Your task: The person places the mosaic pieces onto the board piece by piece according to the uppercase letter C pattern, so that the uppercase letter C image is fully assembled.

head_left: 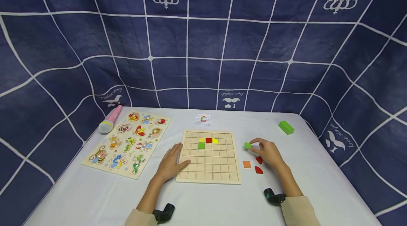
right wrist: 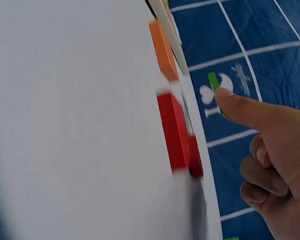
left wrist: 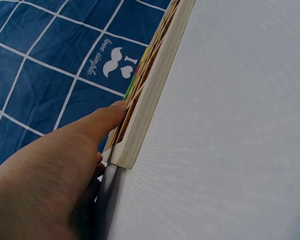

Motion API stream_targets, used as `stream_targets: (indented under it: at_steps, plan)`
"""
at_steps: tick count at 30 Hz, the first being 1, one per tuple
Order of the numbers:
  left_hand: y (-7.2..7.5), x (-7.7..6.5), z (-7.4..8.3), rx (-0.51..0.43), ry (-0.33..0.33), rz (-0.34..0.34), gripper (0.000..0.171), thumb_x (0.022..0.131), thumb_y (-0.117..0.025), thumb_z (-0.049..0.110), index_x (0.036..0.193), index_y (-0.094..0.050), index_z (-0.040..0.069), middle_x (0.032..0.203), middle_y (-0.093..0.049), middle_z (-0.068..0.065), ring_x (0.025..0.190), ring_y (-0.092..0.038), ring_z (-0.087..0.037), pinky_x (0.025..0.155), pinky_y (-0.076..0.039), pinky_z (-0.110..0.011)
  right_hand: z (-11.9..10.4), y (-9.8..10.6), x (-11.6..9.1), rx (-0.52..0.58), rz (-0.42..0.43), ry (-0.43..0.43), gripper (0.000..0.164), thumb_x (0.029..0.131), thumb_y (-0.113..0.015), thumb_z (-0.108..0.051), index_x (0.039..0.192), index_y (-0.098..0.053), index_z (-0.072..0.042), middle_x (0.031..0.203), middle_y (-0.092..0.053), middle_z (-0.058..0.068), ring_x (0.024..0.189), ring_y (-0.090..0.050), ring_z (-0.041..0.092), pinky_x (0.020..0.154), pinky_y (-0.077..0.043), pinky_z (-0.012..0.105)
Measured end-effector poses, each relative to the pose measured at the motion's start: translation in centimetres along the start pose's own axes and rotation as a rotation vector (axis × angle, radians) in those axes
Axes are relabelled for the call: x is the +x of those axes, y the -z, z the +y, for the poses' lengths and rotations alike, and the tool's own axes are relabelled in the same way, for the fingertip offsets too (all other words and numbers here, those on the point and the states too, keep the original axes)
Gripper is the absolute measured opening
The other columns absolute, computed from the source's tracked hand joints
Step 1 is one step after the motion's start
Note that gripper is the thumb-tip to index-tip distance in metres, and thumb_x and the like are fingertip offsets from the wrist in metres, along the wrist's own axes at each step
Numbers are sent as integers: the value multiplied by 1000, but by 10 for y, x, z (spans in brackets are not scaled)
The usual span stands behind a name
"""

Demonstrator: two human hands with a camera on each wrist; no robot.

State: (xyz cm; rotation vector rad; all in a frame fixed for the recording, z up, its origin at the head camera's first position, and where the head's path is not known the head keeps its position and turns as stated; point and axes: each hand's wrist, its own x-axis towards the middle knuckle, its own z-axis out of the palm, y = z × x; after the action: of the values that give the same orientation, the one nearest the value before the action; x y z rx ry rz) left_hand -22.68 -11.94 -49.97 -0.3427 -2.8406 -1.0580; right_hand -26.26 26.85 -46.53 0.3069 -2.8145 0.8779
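Observation:
My right hand (head_left: 268,151) pinches a small green square block (head_left: 247,146) between thumb and fingertips, right of the wooden grid board (head_left: 208,171). The right wrist view shows the thumb on this green block's edge, with the other fingers curled. My left hand (head_left: 171,162) rests at the board's left edge, its thumb lying over the frame. Set in the board's upper rows are a red square (head_left: 208,140) between two yellow rounded pieces (head_left: 215,141) and a green square (head_left: 201,145). Near my right hand lie an orange square (head_left: 247,164) and two red quarter-round pieces (head_left: 259,170).
Behind the board lies a small pattern card (head_left: 203,119). A wooden insect puzzle (head_left: 127,144) and a pink toy microphone (head_left: 110,120) are at the left. A longer green block (head_left: 286,127) sits at the back right. Dark blue gridded cloth (head_left: 206,42) surrounds the white table.

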Motion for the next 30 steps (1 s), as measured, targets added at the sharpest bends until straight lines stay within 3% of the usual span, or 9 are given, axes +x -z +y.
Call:
stream_targets:
  at_steps: [9,21,30]
  plan:
    - [-1,1,0,-1,-7,5,80,82,-66,41,141,-33,-2,146,-30,-19,137,-20,-33,112,-12,-44,-44,-29,14,25,-43,83,29,75,-76,-31,98,-68,-17,50,-33,-5,44,-25,8,39,-22,22]
    - [2,1,0,-6,-15,2,80,82,-66,40,141,-32,-2,146,-30,-18,137,-19,-32,112,-11,-44,-99,-65,26,20,-70,209,27,77,-75,-33,98,-69,-18,49,-35,-8,44,-27,4,39,-25,21]
    - [0,1,-1,-3,-10,-3,80,82,-65,42,141,-32,-1,146,-30,-18,137,-19,-32,112,-12,-44,-123,-89,28,-9,-121,241,31,76,-74,-40,98,-69,-19,51,-39,-8,45,-31,5,39,-27,21]
